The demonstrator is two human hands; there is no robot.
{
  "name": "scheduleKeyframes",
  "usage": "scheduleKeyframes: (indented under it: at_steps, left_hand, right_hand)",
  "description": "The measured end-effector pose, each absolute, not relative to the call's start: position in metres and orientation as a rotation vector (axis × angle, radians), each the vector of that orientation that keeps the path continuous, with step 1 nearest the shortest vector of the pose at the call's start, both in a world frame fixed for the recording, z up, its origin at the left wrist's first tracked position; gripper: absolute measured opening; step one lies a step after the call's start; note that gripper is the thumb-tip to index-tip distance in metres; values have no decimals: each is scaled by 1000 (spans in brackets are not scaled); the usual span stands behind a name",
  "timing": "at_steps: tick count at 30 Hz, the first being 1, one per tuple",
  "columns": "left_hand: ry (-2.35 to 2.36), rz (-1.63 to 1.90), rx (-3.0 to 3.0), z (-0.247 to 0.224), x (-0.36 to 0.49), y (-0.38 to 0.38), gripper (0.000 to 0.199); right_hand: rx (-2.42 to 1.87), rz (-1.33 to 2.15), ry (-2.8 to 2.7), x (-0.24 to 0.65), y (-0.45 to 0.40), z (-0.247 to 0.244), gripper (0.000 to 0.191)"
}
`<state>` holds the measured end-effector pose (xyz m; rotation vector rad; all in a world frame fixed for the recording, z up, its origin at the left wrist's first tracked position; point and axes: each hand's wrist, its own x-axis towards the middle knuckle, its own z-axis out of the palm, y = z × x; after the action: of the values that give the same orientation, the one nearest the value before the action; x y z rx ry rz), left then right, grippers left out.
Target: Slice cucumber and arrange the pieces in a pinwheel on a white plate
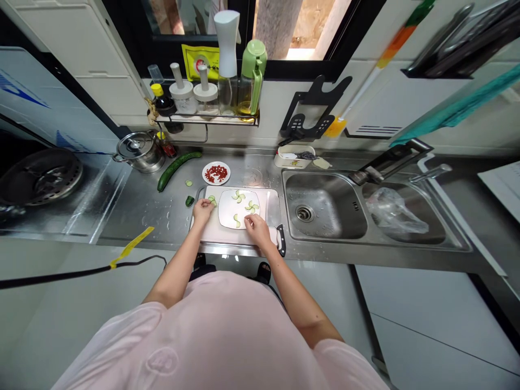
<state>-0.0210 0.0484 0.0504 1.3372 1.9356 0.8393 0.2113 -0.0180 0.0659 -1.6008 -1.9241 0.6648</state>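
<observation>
Stainless-steel counter (134, 216) with double sink (325, 206) runs beneath black-framed window (284, 32) and white wall panels (390, 103); white wall cabinet (93, 54) upper left, pale tiled floor (325, 303) below, daylight entering through the window.

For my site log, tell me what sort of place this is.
Most likely a small home kitchen: there's a steel counter with a double sink, a cutting board in use, and a shelf of bottles under the window.
</observation>
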Motion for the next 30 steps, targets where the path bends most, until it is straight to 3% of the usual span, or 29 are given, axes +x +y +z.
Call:
scheduleKeyframes:
  at_steps: [5, 22, 30]
  left_hand:
    - [1589, 1153, 1001, 76, -4, 42, 31]
    - [1296, 1100, 1267, 143, 27, 18, 32]
    - [1081, 1134, 753, 140, 37, 11, 41]
  right_hand:
    - [-1579, 677, -1853, 206, -10, 81, 23]
    - [-1250, 692, -1891, 185, 22, 151, 22]
    - [-1199, 877, -1632, 187, 30, 149, 23]
